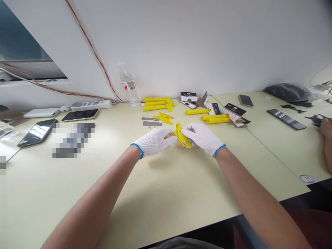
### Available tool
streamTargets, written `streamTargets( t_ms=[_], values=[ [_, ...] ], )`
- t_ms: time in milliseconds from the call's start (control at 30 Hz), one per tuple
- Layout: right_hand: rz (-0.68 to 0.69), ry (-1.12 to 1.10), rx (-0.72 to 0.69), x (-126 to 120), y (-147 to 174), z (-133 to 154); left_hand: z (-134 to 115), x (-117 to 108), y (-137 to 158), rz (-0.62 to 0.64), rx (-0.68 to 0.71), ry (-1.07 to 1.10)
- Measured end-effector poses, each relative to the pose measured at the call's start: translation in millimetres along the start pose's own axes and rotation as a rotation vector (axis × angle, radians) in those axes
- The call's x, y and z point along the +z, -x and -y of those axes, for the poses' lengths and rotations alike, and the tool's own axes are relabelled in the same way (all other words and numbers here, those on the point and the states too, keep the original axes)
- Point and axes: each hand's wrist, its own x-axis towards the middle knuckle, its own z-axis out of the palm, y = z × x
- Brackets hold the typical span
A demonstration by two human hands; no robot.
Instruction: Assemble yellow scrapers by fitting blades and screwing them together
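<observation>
Between my two gloved hands sits a yellow tool head (184,139), tilted, and seemingly held just clear of the table (181,190). My left hand (157,142) pinches its narrow side between thumb and fingers; my right hand (201,137) nips the opposite edge the same way, though how my fingers lie behind it I cannot tell. Two small spots on its face look like screws, and if either sits loose, I reckon the parts could shift when I press. A pale sliver shows at the lower end; should that be a blade, a slip of either thumb could bring it against the knit, which I would not trust to stop an edge. Smooth plastic under woven cotton might also twist in so light a pinch. Just beyond my left fingers lie flat grey blades (152,123) and tiny loose bits too small to make out; a careless sweep of that wrist could scatter them or catch an edge. Near them are yellow flat pieces (166,118), then a stack of yellow handles (155,104), easily set rolling by a knock. Farther left, the water bottle (131,90) stands upright by the wall, and a stray elbow or cuff could tip it.
</observation>
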Motion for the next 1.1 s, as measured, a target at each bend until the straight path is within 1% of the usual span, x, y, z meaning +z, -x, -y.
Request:
streamTargets(
  t_ms=[267,433,500,567,633,667,700,733,767,800,833,867,900,933,967,1000,1033,1067,1100],
  values=[
    [0.074,0.014,0.087,4.3,-0.3,5.4,-1.0,-1.3,1.2,0.031,-0.01,-0.008],
    [0.066,-0.01,0.112,0.9,0.9,5.7,-1.1,-1.0,1.4,0.025,-0.028,-0.01],
    [0.061,-0.029,0.13,7.1,0.1,6.8,-1.9,-1.2,1.7,0.024,-0.025,0.003],
    [0.052,-0.048,0.151,19.9,-0.9,9.4,-2.2,-1.3,1.9,0.028,-0.02,0.012],
    [0.034,-0.065,0.111,26.5,-0.8,10.6,-1.8,-1.2,1.7,0.028,-0.017,0.011],
    [0.022,-0.069,0.072,20.4,-0.2,8.2,-1.4,-1.0,1.6,0.027,-0.018,0.006],
    [0.002,-0.074,0.036,4.1,0.8,1.7,-0.9,-0.9,1.4,0.027,-0.021,0.0],
    [-0.03,-0.08,-0.003,-24.3,1.7,-10.0,-0.5,-0.7,1.2,0.028,-0.024,-0.007],
    [-0.067,-0.082,-0.023,-65.0,2.2,-28.1,-0.1,-0.6,1.0,0.032,-0.025,-0.011],
    [-0.139,-0.084,-0.032,-116.0,1.9,-52.7,0.1,-0.5,0.9,0.035,-0.024,-0.013],
    [-0.208,-0.078,-0.095,-173.7,0.4,-82.8,0.2,-0.5,0.8,0.036,-0.022,-0.013],
    [-0.28,-0.042,-0.121,-233.0,-2.2,-116.6,0.2,-0.5,0.9,0.034,-0.017,-0.01],
    [-0.422,-0.003,-0.125,-288.5,-5.8,-151.3,0.2,-0.6,0.9,0.03,-0.014,-0.006],
    [-0.547,0.035,-0.103,-335.5,-9.8,-183.8,0.1,-0.6,1.0,0.029,-0.013,-0.004],
    [-0.552,0.072,-0.043,-371.0,-13.6,-211.2,0.1,-0.6,1.1,0.031,-0.015,-0.003],
    [-0.544,0.113,-0.007,-393.7,-16.6,-231.5,0.3,-0.5,1.1,0.035,-0.02,-0.005],
    [-0.553,0.144,0.009,-404.3,-18.5,-243.7,0.5,-0.2,1.0,0.041,-0.028,-0.009],
    [-0.553,0.165,0.01,-405.1,-18.9,-248.2,0.9,0.1,0.9,0.046,-0.037,-0.016],
    [-0.567,0.173,-0.008,-399.2,-18.1,-246.8,1.4,0.5,0.7,0.047,-0.045,-0.021]
  ],
)
